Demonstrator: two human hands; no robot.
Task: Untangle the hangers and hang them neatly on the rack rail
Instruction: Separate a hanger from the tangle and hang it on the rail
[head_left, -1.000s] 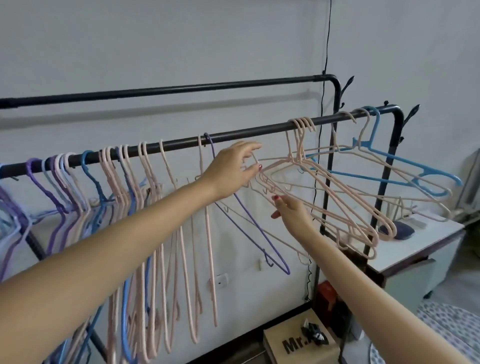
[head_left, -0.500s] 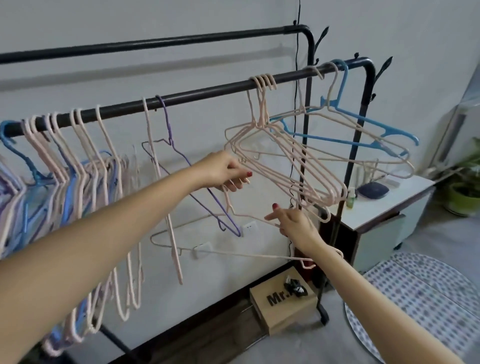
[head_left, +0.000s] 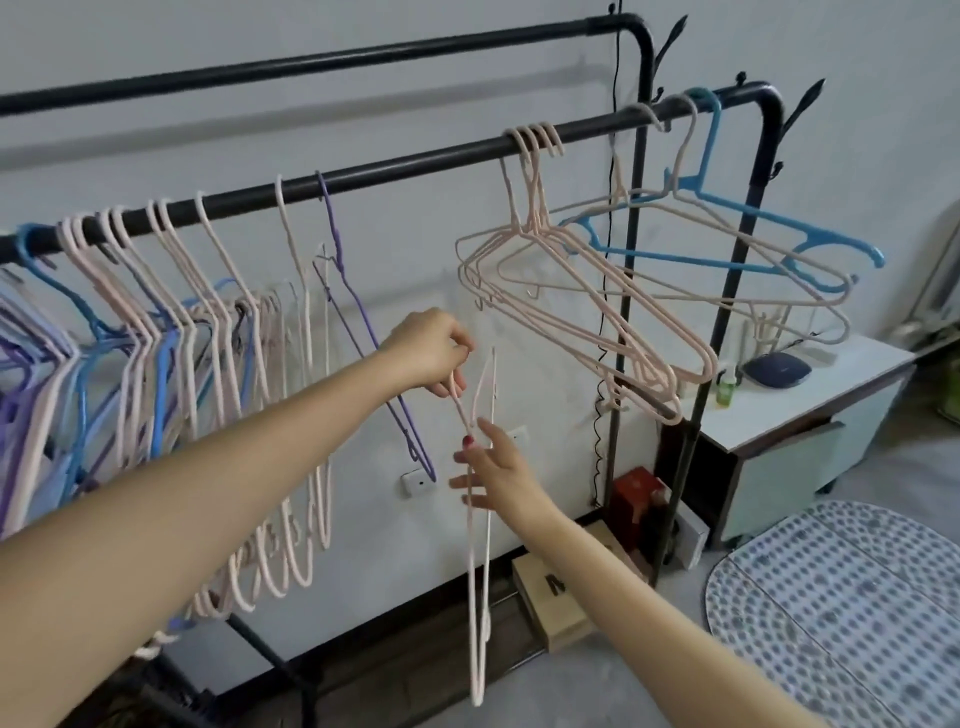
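While the left hand (head_left: 431, 345) pinches the hook of one pink hanger (head_left: 480, 519) with its fingers (head_left: 457, 353) closed tight on it, the hanger hangs straight down below the front rail (head_left: 415, 166), away from the rack. The right hand (head_left: 496, 470) is just beside the hanger's neck with its fingers (head_left: 465, 483) spread apart, and I cannot tell if they touch it. On the front rail, a bunch of four pink hangers (head_left: 571, 291) sits together, still tangled and tilted. Farther right hang one blue hanger (head_left: 727, 223) and two more pink ones, crossed over each other. One purple hanger (head_left: 363, 322) hangs alone near the middle. At the left is a big crowd of pink, blue and purple hangers (head_left: 156, 338), too many and too close to count. A second rail (head_left: 311, 65) behind holds nothing. A brown box (head_left: 561, 608) on the floor has dark writing, but the arm hides most of it. A small green bottle (head_left: 726, 387) stands on the white counter (head_left: 810, 395).
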